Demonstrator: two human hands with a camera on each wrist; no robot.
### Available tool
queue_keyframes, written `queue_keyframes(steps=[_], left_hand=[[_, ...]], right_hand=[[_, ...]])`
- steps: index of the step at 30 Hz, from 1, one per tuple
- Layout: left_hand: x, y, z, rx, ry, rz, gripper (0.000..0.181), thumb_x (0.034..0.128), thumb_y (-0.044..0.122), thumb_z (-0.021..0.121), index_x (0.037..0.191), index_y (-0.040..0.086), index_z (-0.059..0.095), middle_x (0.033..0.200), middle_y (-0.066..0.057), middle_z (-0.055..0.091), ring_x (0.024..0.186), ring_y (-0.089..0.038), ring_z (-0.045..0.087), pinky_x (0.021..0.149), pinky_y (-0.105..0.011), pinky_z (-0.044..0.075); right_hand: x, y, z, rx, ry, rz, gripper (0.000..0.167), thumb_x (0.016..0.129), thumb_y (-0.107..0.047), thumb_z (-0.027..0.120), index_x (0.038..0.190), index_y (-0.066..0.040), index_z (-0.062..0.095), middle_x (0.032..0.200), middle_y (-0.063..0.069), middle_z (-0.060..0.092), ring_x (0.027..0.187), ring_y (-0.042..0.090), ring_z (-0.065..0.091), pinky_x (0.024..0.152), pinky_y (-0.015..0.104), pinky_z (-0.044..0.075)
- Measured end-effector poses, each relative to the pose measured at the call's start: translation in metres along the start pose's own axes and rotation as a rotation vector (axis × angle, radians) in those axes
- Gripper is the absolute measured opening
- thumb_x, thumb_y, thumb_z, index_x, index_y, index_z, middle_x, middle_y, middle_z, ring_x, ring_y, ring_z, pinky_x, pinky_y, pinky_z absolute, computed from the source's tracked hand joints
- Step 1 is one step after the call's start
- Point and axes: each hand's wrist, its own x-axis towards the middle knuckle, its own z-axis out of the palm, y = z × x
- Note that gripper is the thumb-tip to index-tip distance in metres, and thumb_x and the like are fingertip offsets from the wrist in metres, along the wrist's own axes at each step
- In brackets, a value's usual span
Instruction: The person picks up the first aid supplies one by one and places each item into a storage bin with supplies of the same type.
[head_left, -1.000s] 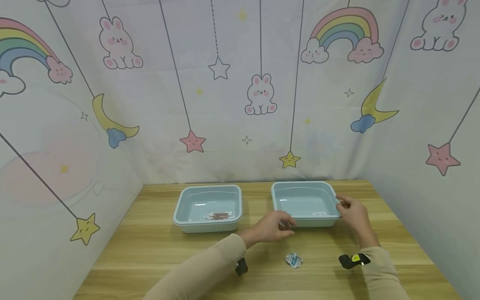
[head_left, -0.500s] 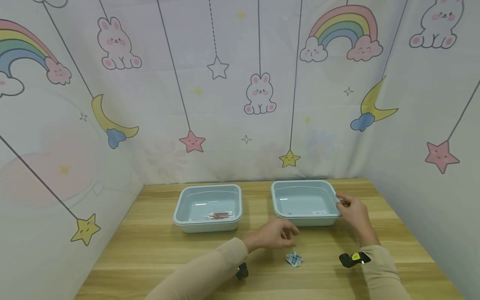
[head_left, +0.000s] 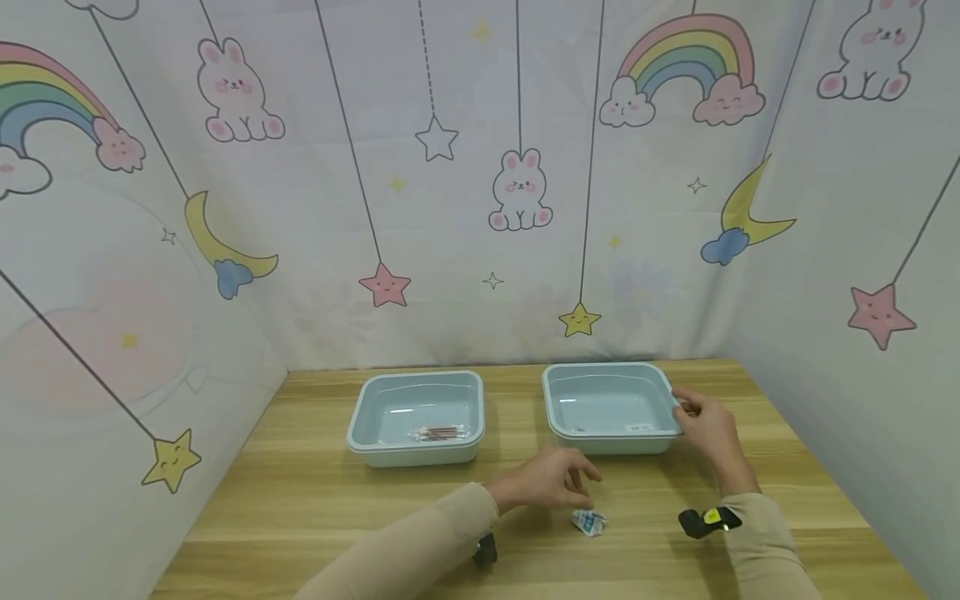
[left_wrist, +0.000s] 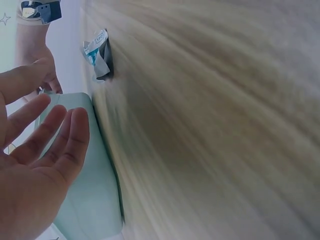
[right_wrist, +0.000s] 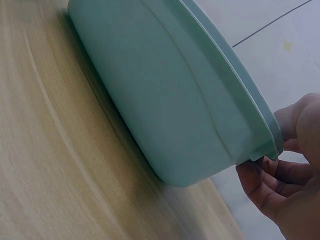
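Note:
A crumpled white and blue wrapper [head_left: 588,522] lies on the table in front of the right-hand light-blue plastic basin [head_left: 611,442]. Just above and behind the wrapper hovers my left hand [head_left: 551,479], fingers loosely bent with nothing between them; the left wrist view shows the same hand [left_wrist: 45,150] apart from the wrapper [left_wrist: 99,54]. My right hand [head_left: 705,429] grips the right rim of that basin. In the right wrist view its thumb and fingers pinch the rim of the basin [right_wrist: 165,95]. A tiny item [head_left: 579,430] inside the basin is too small to identify.
A second light-blue basin [head_left: 416,454] stands to the left, holding a clear packet of thin reddish-brown sticks [head_left: 441,432]. Both basins rest on a wood-grain table [head_left: 300,500]. A patterned cloth backdrop [head_left: 450,325] rises behind the table and at both sides.
My left hand has moved from the basin's front edge toward me, down near the wrapper. The right hand keeps its grip on the rim, and the basins have stayed put.

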Motion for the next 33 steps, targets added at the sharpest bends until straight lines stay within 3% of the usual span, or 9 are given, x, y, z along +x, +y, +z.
queue_keyframes(steps=[14,21,33], left_hand=[[0.002,-0.004,0.010,0.068,-0.057,-0.020,0.035,0.0826,0.023,0.078,0.115,0.014,0.070,0.106,0.003,0.070,0.080,0.002,0.060,0.069,-0.005,0.044],[0.000,-0.004,0.017,0.028,-0.121,-0.052,0.040,0.0808,0.020,0.080,0.118,0.013,0.068,0.099,0.004,0.063,0.078,0.006,0.056,0.069,-0.006,0.045],[0.000,-0.001,0.017,0.075,-0.105,-0.031,0.039,0.0784,0.021,0.082,0.115,0.012,0.070,0.100,0.004,0.066,0.076,0.006,0.055,0.066,-0.005,0.044]], right_hand=[[0.002,0.003,0.002,0.005,0.001,0.012,0.041,0.094,-0.015,0.051,0.131,0.000,0.058,0.113,0.027,0.065,0.100,0.036,0.061,0.066,0.026,0.048],[0.000,0.003,0.002,0.017,-0.002,0.012,0.041,0.094,-0.015,0.052,0.131,0.001,0.057,0.113,0.027,0.065,0.099,0.035,0.061,0.066,0.026,0.048],[0.002,0.003,0.002,0.024,0.005,0.014,0.041,0.093,-0.014,0.052,0.132,0.000,0.058,0.112,0.026,0.066,0.098,0.034,0.062,0.065,0.026,0.048]])
